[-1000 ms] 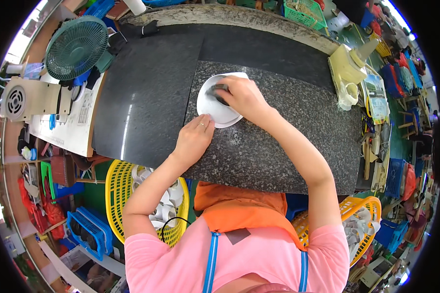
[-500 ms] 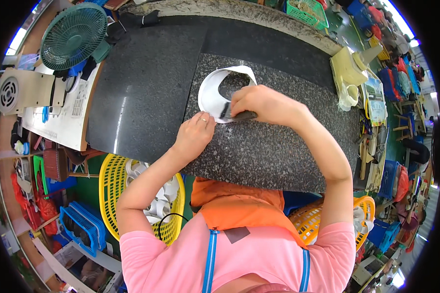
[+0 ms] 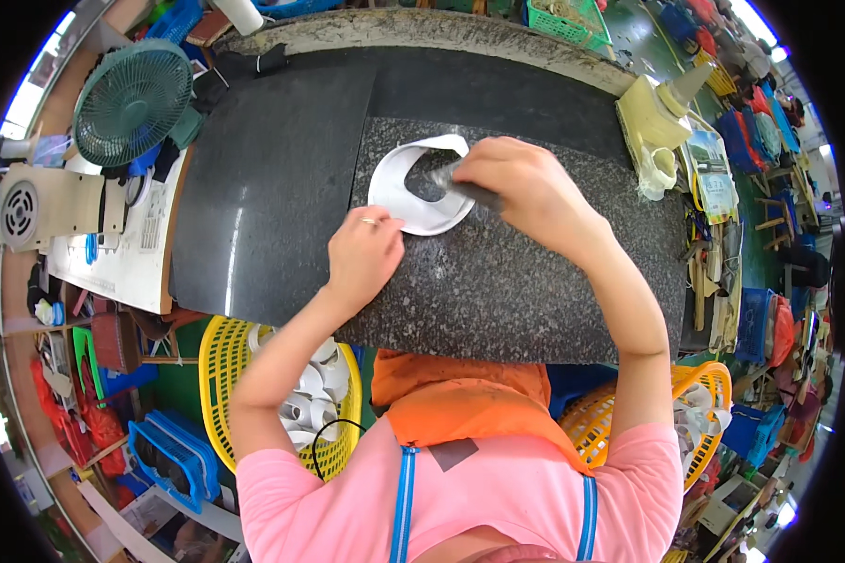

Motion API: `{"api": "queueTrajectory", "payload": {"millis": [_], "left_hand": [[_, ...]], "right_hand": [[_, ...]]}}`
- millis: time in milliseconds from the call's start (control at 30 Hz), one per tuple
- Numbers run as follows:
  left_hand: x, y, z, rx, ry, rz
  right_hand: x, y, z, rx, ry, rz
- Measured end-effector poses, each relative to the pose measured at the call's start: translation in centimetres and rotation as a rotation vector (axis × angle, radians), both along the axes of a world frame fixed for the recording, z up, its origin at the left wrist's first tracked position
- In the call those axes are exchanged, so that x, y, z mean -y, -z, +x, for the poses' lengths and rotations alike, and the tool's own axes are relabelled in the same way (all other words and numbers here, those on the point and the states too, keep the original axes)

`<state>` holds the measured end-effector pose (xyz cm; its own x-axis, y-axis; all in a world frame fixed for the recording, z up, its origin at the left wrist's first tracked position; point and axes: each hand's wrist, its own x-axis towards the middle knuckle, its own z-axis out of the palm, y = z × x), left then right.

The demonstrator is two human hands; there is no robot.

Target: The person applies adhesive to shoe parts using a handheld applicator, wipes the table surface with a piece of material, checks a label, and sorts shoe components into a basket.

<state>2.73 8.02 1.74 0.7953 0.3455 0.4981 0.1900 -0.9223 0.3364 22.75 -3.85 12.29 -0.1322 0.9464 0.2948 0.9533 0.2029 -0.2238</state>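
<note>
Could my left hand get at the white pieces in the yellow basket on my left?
Probably yes: the yellow basket is open-topped and nearby, though the left hand must first leave the curved white piece.

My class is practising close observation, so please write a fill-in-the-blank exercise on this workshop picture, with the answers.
1. The right hand grips a dark tool, while the left hand touches a curved piece coloured ____.
2. The green fan is in the picture's upper ____ part.
3. The basket beneath the left forearm is coloured ____.
4. The cloth at the person's waist is coloured ____.

Missing words: white; left; yellow; orange.
</note>
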Motion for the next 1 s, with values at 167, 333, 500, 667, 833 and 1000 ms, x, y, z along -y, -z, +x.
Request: {"api": "queueTrajectory", "payload": {"millis": [167, 333, 500, 667, 833, 1000], "left_hand": [[-1.3, 0.0, -1.7, 0.329, -0.232, -0.559], [-2.3, 0.0, -1.7, 0.490, -0.271, -1.095], [-3.0, 0.4, -0.6, 0.393, -0.264, -1.013], [-3.8, -3.1, 0.3, 0.501, -0.151, -1.107], [-6.3, -8.6, 3.6, 0.119, -0.090, -0.881], [-13.0, -3.7, 10.7, -0.198, -0.158, -0.640]], "right_hand": [[3.3, 1.0, 1.1, -0.930, 0.645, 0.316], [2.9, 3.9, -1.1, -0.786, 0.324, 0.140], [-1.9, 8.6, -2.5, -0.590, 0.188, 0.180], [-1.6, 8.7, -1.1, -0.170, 0.371, 0.199], [-1.1, 6.8, -2.0, -0.636, 0.117, 0.100], [-1.5, 6.8, -1.6, -0.610, 0.271, -0.002]]}}
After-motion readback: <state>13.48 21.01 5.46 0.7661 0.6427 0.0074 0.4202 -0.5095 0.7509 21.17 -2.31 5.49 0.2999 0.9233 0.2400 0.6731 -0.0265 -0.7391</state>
